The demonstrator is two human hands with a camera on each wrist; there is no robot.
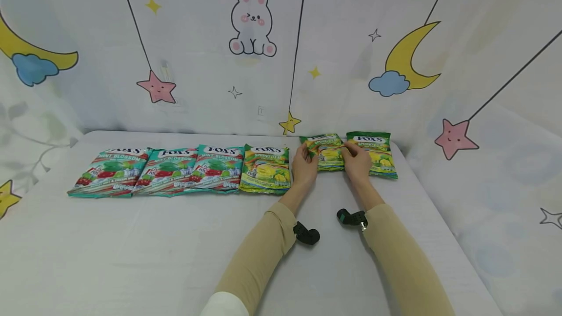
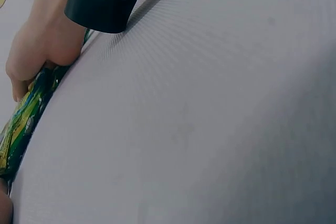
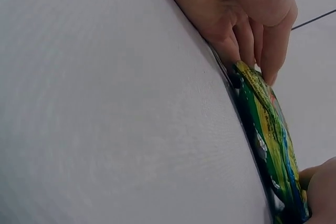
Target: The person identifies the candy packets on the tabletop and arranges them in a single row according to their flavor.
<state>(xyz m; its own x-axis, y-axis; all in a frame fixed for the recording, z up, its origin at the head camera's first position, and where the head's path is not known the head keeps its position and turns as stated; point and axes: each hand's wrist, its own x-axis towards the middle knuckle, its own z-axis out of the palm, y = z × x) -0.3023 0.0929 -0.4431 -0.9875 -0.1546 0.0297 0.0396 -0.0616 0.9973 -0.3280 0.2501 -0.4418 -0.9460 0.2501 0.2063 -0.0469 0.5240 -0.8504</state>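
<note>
A green and yellow Fox's Spring Tea candy bag (image 1: 328, 154) is between both hands toward the back of the table. My left hand (image 1: 304, 167) grips its left edge. The right edge is pinched by my right hand (image 1: 357, 162), whose forearm stands in front of another Spring Tea bag (image 1: 381, 156). In the left wrist view the held candy bag (image 2: 23, 124) appears edge-on, low over the white surface, with fingers at both ends. The right wrist view also has the candy bag (image 3: 270, 135) from its side, fingers at its ends.
One more Spring Tea bag (image 1: 265, 169) lies left of my left hand. Beyond it, three teal Mint Blossom bags (image 1: 217, 169) continue the row leftward. All lie on a white-covered table (image 1: 131, 247), before a white cloth (image 1: 210, 67) printed with bunnies, moons and stars.
</note>
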